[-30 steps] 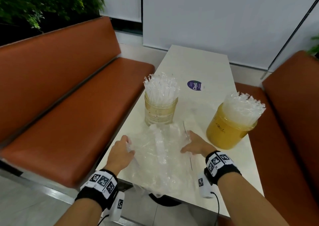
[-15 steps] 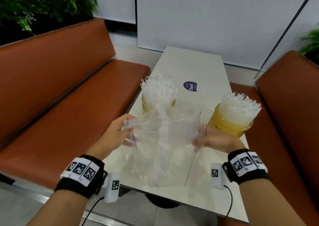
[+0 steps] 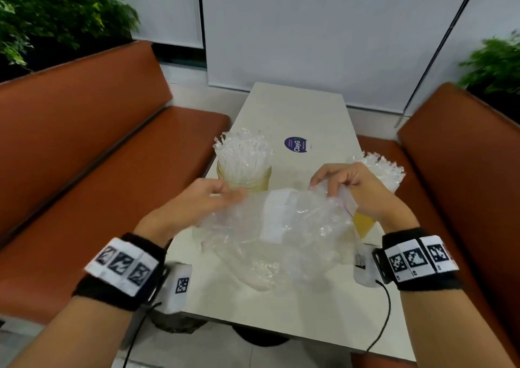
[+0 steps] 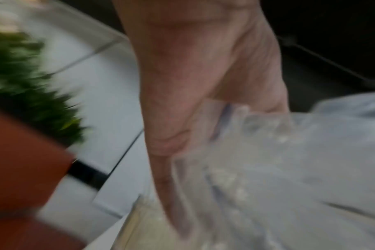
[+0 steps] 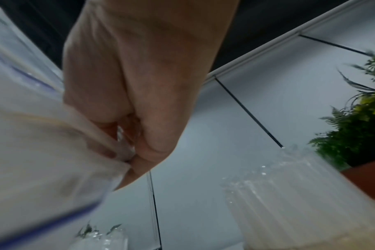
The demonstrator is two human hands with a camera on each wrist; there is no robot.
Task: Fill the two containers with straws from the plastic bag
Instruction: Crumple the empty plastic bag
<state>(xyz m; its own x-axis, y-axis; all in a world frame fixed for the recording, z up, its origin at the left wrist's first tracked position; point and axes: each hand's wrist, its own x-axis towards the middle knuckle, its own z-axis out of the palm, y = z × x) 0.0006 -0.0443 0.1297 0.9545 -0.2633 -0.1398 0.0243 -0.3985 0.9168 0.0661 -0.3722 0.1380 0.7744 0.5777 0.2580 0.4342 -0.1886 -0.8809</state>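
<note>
1. Orange seats [image 3: 92, 148] ran down the left and right of the frame, with green plants [image 3: 56, 16] in the upper corners.
2. Pale bench [image 3: 304, 109] stretched up the centre, carrying a round purple sticker [image 3: 296, 144] just above the middle.
3. Clear plastic bag [image 3: 281, 232] hung crumpled in the centre, held up off the bench between both hands; looked empty of straws, though the crinkled film made that hard to confirm.
4. Left container [image 3: 243, 178] stood left of centre, packed with upright wrapped straws [image 3: 242, 151]; right container [image 3: 363, 223] sat mostly hidden behind the bag at right of centre, its straws [image 3: 380, 168] fanning above.
5. Left hand [image 3: 205, 199], blurred, had its grip closed on the bag's left edge; right hand [image 3: 354, 185] pinched the right edge between thumb and curled fingers.
6. Judged nearly done: worth pulling the mouth taut and checking the bag for strays, while keeping the loose film clear of the straw tops to avoid toppling a container.
</note>
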